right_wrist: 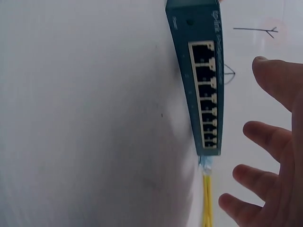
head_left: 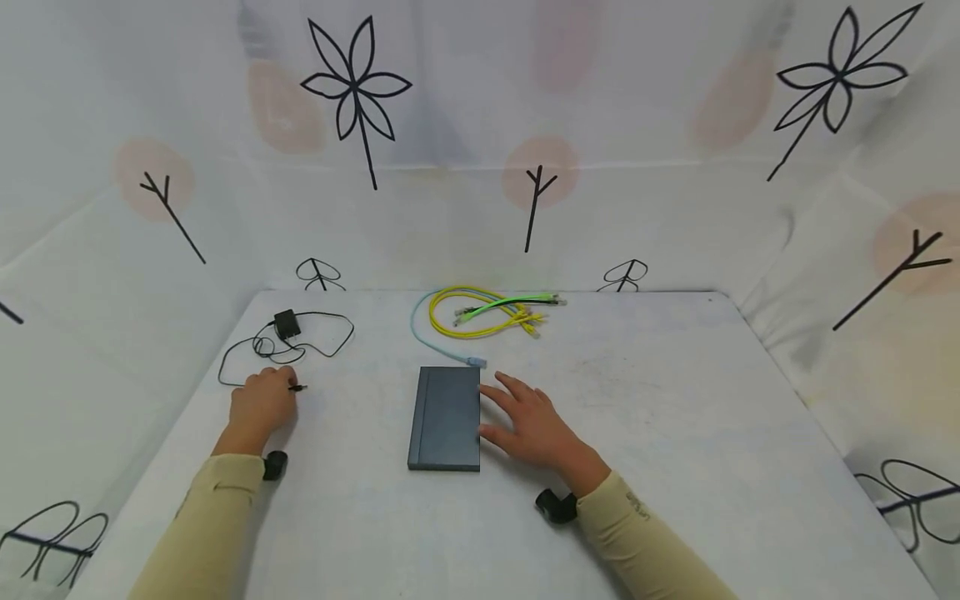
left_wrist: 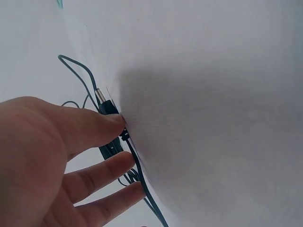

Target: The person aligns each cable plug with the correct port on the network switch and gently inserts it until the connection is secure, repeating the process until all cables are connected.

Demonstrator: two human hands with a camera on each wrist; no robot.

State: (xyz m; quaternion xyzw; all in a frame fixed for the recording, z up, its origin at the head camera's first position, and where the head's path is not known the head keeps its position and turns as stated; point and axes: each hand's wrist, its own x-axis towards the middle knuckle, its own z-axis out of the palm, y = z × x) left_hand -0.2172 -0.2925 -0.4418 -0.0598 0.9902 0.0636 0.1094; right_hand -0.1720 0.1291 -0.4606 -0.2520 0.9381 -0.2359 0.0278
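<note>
My left hand pinches the black barrel plug of a power adapter cord, low over the left of the table; its metal tip pokes out past the thumb. Behind it, the cord loops back to the black adapter block. A dark blue-grey network switch lies flat in the middle. In the right wrist view its side shows a row of Ethernet ports and a round power socket. Beside that right side, my right hand has its fingers spread and holds nothing.
Behind the switch lie a coiled yellow network cable, a light blue cable with its plug close to the switch's far edge, and bright green and black cables. A patterned white cloth walls in the white table.
</note>
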